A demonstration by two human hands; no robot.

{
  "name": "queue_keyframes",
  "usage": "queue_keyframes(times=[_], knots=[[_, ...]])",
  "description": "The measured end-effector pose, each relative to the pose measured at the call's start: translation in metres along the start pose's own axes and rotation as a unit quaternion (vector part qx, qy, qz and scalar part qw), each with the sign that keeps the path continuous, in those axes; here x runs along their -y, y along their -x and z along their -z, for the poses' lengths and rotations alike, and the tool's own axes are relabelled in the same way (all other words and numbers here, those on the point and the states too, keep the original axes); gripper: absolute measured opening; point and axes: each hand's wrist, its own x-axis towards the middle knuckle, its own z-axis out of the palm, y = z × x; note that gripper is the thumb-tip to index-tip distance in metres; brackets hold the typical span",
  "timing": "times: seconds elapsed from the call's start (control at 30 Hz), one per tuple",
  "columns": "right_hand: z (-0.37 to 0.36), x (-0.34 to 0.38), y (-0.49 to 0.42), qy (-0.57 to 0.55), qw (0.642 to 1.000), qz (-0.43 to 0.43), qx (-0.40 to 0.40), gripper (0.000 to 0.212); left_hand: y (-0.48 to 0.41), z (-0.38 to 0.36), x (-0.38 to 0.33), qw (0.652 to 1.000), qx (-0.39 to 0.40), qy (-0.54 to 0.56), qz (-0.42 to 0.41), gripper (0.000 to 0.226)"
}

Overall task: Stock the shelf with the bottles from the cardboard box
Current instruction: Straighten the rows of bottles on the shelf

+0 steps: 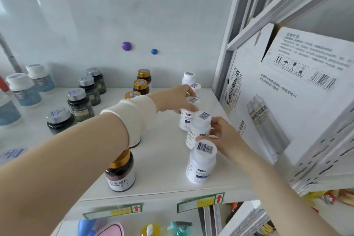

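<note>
In the head view, the left hand [178,101] pinches the cap of the far white bottle [184,120] on the shelf [162,159]. The right hand [220,132] wraps round the near white bottle [198,130], close to the cardboard box [297,111]. The bottles stand so close that a bump may tip the front bottle [201,166] off the edge, and the left arm may knock the brown bottle [120,174] under it.

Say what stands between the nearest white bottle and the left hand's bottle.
Head view: a third white bottle, gripped by the right hand, beside the left hand's bottle.
</note>
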Motion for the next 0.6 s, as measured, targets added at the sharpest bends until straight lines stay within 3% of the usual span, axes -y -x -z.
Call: queue_keyframes(times=[0.37,0.47,0.6], knots=[[-0.007,-0.008,-0.003,0.004,1.0,0.015,0.015,0.055,-0.002,-0.006,0.003,0.999,-0.002,0.034,-0.009,0.035],[-0.002,-0.002,0.002,-0.011,0.999,0.018,0.042,0.065,0.001,-0.005,0.003,1.0,-0.002,0.0,-0.011,0.044],[0.005,-0.003,0.002,0.0,0.997,0.023,0.073,0.057,0.006,0.0,0.004,0.999,0.001,-0.037,-0.011,0.059]])
